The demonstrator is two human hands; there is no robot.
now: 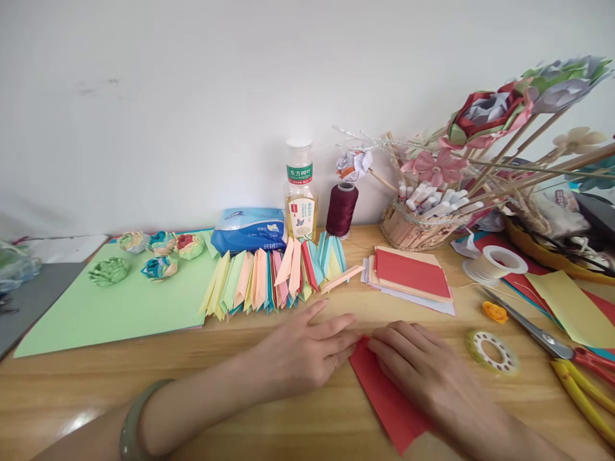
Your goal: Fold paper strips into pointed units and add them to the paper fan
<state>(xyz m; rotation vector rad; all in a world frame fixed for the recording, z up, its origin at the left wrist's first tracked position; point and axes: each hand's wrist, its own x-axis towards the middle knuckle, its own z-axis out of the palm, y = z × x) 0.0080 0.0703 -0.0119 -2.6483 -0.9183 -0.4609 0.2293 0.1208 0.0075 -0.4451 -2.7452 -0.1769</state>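
A sheet of red paper [384, 397] lies at a slant on the wooden table in front of me. My right hand [418, 358] is on its upper part, with curled fingers gripping and pressing the top edge. Beside the paper's upper left corner, my left hand [312, 349] has its fingers stretched and spread, the fingertips close to the right hand's. Its thumb is hidden. Just beyond the hands stands a row of folded paper strips [262, 282] in several colours. A stack of cut paper with a red sheet on top [413, 272] rests to the right of that row.
Paper flowers [109, 271] sit on green sheets [120, 314] at left. A tissue pack [248, 229], bottle [301, 192] and thread spool [342, 208] line the wall. At right are a marker basket [423, 227], tape roll [492, 353], scissors [548, 342] and yellow-handled tool [576, 390].
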